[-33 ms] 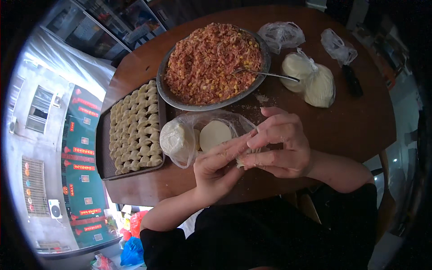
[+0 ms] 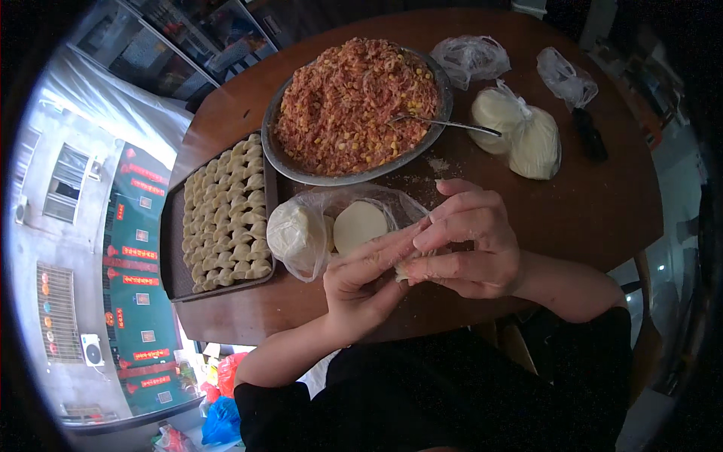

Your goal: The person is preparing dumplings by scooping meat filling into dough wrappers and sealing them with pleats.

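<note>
Close to the table's near edge, my left hand (image 2: 360,292) and my right hand (image 2: 476,245) meet with a dumpling (image 2: 404,271) pinched between their fingers. Only a pale bit of its dough shows; the fingers cover the rest. Just beyond the left hand lies an opened clear plastic bag (image 2: 297,232) of round dumpling wrappers, one wrapper (image 2: 360,226) lying flat in it. Farther off, a large metal bowl (image 2: 269,147) is heaped with minced meat filling (image 2: 354,105) dotted with yellow corn. A metal spoon (image 2: 461,126) rests in the filling, its handle over the rim.
Left of the bag, a dark baking tray (image 2: 173,264) holds rows of shaped dumplings (image 2: 226,218). Right of the bowl sit a tied bag of wrappers (image 2: 533,143), two crumpled clear bags (image 2: 471,60) and a black object (image 2: 589,137). All stand on a round wooden table (image 2: 602,203).
</note>
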